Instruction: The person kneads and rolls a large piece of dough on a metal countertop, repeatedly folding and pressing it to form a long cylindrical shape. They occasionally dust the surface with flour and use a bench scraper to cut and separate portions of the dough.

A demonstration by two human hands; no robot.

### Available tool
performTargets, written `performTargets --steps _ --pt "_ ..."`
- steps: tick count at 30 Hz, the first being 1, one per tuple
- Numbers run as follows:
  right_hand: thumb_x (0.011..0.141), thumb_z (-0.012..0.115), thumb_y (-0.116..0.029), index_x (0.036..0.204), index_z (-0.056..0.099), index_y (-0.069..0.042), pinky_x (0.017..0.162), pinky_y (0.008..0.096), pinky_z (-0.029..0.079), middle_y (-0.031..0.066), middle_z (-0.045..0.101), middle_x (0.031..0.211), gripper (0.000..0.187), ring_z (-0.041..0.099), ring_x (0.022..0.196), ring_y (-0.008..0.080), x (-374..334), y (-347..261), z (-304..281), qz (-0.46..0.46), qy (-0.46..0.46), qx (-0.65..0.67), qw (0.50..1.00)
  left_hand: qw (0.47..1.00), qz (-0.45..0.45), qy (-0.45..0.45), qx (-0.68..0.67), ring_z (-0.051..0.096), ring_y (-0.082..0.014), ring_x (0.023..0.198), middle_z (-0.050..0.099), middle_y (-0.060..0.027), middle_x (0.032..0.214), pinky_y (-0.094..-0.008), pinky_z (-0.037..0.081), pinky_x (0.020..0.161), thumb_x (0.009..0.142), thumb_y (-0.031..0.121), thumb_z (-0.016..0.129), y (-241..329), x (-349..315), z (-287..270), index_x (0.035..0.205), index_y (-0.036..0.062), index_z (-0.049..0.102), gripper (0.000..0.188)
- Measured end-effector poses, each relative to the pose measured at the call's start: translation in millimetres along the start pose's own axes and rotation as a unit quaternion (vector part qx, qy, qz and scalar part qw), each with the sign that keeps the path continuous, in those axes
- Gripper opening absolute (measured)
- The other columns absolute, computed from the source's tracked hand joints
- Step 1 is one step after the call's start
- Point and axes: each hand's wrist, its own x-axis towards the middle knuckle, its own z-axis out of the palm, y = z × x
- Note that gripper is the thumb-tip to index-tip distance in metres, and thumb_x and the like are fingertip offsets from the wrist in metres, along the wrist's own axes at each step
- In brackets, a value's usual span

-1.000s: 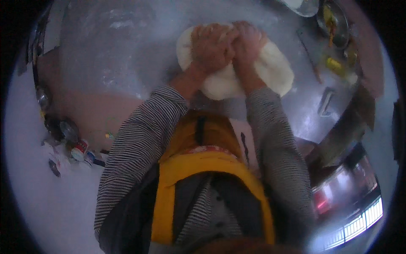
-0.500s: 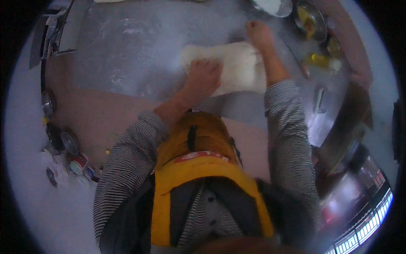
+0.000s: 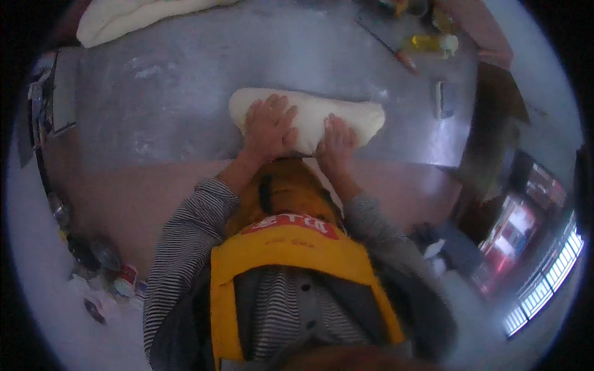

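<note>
A thick pale slab of dough [image 3: 312, 110] lies crosswise on the grey work surface [image 3: 179, 86], close to its near edge. On its left part rests my left hand [image 3: 270, 127], fingers spread and pointing away from me. My right hand [image 3: 338, 141] presses on the near side, right of the middle, with its fingers stretched over the dough. Neither hand grips anything; both palms lean on the dough, hiding what is under them.
Another long piece of dough [image 3: 142, 17] lies at the far left. Toward the far right are a thin tool with a reddish handle [image 3: 405, 60] and a bottle of yellow liquid [image 3: 427, 42]. A metallic rectangular object [image 3: 445, 99] sits near the right edge.
My right hand has come from beyond the dough's far right corner back onto it, beside my left. The dough looks narrower front to back and longer sideways. The view has shifted.
</note>
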Motion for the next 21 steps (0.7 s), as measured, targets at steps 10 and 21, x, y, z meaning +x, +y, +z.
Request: performTargets --steps 10,21 --pt "0.090 0.059 -0.022 0.110 0.065 -0.006 0.085 0.0466 0.049 0.0182 0.066 0.102 0.026 0.062 0.098 0.0371 212 39 -39 -0.012 -0.056 0.038 0.998 0.992 -0.097 -0.077 0.029 0.056 -0.0333 0.110 0.061 -0.0137 0.116 -0.0518 0.038 0.098 0.081 0.021 0.061 -34 38 32 0.111 0.0069 0.064 0.033" --pt "0.090 0.062 -0.024 0.110 0.069 -0.009 0.075 0.0421 0.054 0.0164 0.070 0.098 0.026 0.068 0.080 0.0319 506 83 126 0.073 -0.292 0.385 0.873 0.989 -0.135 -0.062 0.020 0.052 -0.0340 0.116 0.059 -0.0142 0.120 -0.0521 0.036 0.101 0.085 0.021 0.061 -8 34 21 0.117 0.0068 0.060 0.035"
